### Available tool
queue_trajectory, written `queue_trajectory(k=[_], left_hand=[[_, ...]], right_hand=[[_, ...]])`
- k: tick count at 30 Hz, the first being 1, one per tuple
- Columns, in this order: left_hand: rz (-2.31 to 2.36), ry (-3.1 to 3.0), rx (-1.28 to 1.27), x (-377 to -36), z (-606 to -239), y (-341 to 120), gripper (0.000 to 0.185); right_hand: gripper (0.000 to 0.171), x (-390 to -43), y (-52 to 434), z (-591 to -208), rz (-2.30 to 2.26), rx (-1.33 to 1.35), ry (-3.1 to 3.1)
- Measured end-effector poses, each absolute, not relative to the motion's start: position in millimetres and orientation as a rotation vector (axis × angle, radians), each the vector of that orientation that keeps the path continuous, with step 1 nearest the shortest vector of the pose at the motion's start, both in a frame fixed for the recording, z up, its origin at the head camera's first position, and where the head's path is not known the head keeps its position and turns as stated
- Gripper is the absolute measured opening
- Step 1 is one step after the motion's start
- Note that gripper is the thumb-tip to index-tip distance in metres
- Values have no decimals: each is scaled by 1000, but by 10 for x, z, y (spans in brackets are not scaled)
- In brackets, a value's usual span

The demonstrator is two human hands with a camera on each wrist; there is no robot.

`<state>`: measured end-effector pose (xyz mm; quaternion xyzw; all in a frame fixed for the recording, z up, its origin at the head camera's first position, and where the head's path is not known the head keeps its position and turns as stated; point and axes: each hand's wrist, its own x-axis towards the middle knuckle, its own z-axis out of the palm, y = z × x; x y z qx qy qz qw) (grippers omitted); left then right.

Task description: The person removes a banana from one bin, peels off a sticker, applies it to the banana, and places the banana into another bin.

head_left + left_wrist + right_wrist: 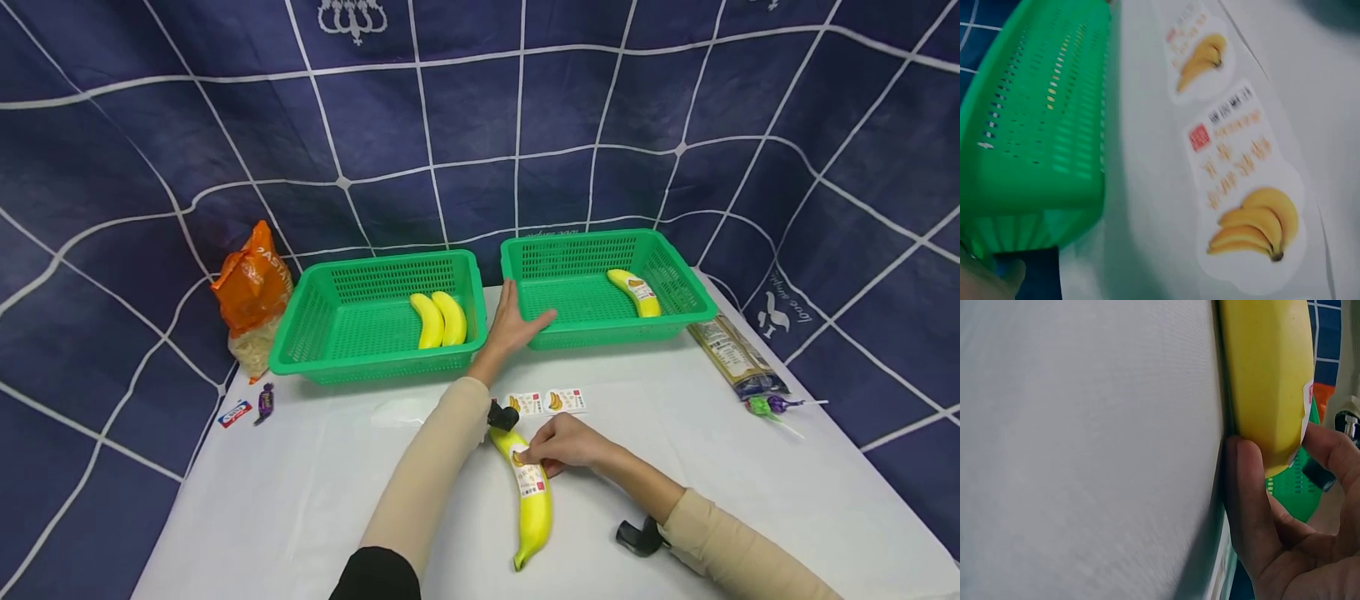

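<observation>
Sticker going on the banana

Your right hand (566,442) pinches the banana (531,508) near its stem end, thumb and fingertips (1254,487) on either side right at the label (528,479); it lies on the white table (300,500) in front of you. Your left hand (513,325) rests flat with fingers straight against the right basket (600,333), just between the two. Loose stickers (1247,181) show bananas, a red stamp and orange writing I can't read. The orange bag (253,287) far left says PASTA.
</observation>
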<state>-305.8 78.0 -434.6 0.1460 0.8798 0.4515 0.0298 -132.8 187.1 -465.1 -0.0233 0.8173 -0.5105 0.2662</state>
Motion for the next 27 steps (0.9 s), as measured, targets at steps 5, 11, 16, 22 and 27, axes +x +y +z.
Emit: queue_trajectory(k=[5, 11, 16, 22, 27], left_hand=[[1393, 2680, 496, -3068, -4383, 752, 111], [1453, 2634, 494, -3047, -4386, 775, 119], [1455, 2608, 491, -3002, -4400, 807, 125], [1471, 2613, 484, -2968, -4403, 808, 125], [1521, 2597, 508, -2981, -4391, 794, 124]], right_hand=[[22, -1323, 1868, -4634, -1365, -88, 2212], [26, -1321, 1851, -4593, -1328, -84, 2217], [27, -1295, 1826, -4580, -1314, -101, 2239], [25, -1273, 1796, -4591, -1318, -108, 2269], [25, -1279, 1791, -4575, -1304, -91, 2294]])
